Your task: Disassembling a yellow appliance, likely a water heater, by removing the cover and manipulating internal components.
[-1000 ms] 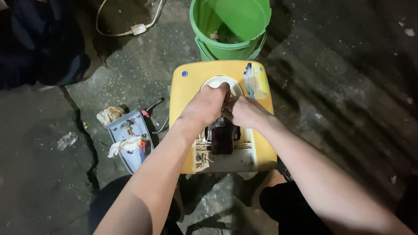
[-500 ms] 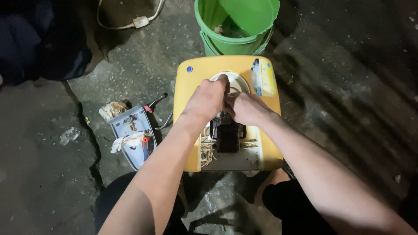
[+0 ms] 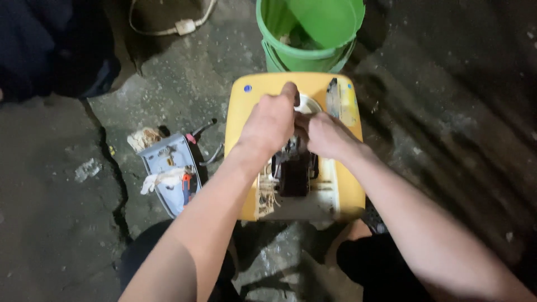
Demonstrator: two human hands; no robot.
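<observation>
A yellow stool [image 3: 243, 112] stands on the concrete floor below me. On its top lies a dark electrical part [image 3: 293, 173] with loose wires to its left and a white round ring [image 3: 309, 104] beyond it. My left hand [image 3: 271, 123] and my right hand [image 3: 324, 134] meet over the dark part, fingers curled together on something small that they hide. A small flat pack [image 3: 340, 100] lies on the stool's right side.
A green bucket [image 3: 305, 33] stands just beyond the stool. Left of the stool lie a grey-blue appliance cover [image 3: 168, 176] with a rag, a screwdriver [image 3: 201, 130] and scraps. A white cable with plug [image 3: 182, 25] runs at the top. The floor has a crack [image 3: 112, 168].
The view has shifted slightly, so the stool sits a little lower and more central. My hands stay joined over the dark part, with the left fingers now raised over the ring.
</observation>
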